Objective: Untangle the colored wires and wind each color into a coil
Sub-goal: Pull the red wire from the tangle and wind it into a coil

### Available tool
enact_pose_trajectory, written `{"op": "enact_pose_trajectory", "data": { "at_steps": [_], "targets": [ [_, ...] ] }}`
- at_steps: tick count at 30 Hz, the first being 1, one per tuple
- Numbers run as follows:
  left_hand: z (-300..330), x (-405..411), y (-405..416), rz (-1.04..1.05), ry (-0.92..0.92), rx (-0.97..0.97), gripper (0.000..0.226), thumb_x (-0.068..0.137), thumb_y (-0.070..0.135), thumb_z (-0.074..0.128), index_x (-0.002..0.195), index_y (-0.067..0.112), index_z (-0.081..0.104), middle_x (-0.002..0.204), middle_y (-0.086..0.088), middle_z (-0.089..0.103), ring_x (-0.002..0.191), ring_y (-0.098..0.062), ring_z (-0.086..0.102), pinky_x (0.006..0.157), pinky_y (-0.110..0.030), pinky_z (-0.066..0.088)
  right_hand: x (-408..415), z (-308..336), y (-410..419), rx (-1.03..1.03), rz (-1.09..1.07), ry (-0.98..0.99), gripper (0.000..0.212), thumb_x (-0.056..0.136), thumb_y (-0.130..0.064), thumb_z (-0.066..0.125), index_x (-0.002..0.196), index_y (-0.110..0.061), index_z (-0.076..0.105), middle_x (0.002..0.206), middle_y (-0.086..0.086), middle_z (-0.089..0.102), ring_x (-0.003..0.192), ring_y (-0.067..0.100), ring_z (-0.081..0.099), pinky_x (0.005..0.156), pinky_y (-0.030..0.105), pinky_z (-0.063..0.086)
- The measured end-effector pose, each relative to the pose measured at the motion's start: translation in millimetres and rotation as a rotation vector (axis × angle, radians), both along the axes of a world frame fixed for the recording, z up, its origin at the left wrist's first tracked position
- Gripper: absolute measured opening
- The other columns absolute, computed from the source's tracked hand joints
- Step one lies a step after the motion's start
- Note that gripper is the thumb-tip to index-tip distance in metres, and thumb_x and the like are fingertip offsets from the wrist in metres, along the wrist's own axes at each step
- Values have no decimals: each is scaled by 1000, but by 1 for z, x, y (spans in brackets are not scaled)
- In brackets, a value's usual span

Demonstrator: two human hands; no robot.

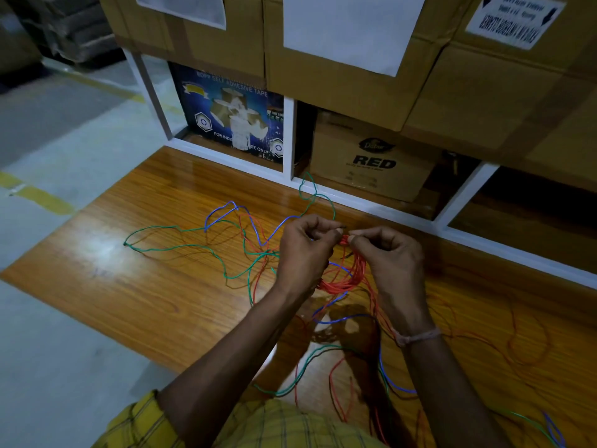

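A bundle of red wire (350, 274) hangs in loops between my two hands above the wooden table (129, 279). My left hand (303, 250) pinches the top of the red loops from the left. My right hand (392, 257) pinches the same spot from the right. A green wire (168, 227) sprawls across the table to the left and another green loop rises toward the shelf. A blue wire (226, 210) lies tangled with it behind my left hand. More red, green and blue strands trail under my forearms toward me.
White shelving (290, 176) runs along the table's far edge, holding a blue tape box (226, 111) and a brown carton (371, 156). Large cardboard boxes (339, 43) are stacked above. Grey floor with yellow lines lies to the left.
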State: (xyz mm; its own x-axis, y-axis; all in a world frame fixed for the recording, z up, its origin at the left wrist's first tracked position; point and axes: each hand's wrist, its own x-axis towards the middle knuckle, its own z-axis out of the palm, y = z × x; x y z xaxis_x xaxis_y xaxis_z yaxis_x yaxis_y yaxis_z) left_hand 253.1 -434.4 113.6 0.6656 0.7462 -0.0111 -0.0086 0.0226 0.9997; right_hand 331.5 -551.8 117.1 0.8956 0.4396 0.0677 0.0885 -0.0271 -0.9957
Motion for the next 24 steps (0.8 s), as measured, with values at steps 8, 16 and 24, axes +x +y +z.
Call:
{"op": "enact_pose_trajectory", "data": {
  "at_steps": [8,16,24],
  "targets": [
    [-5,0,-1,-14,20,2,7,92,9,77,87,15,77,59,5,56,51,-17,50,46,-24,36,-1,-2,0,18,-12,38,9,86,0,80,86,-9,80,87,5,81,85,15,76,79,27,56],
    [-4,1,-1,2,18,-15,6,93,9,75,89,13,76,64,-2,57,56,-22,50,50,-27,37,0,-3,-1,-17,-16,27,6,87,-1,80,87,-7,80,88,6,80,89,20,76,83,33,58],
    [-2,1,-1,-8,3,-3,3,94,6,74,92,7,76,66,-8,55,57,-22,47,47,-24,35,1,-5,-1,-12,-23,30,6,86,-1,80,88,-6,80,88,6,81,86,17,75,80,29,56]
  ]
}}
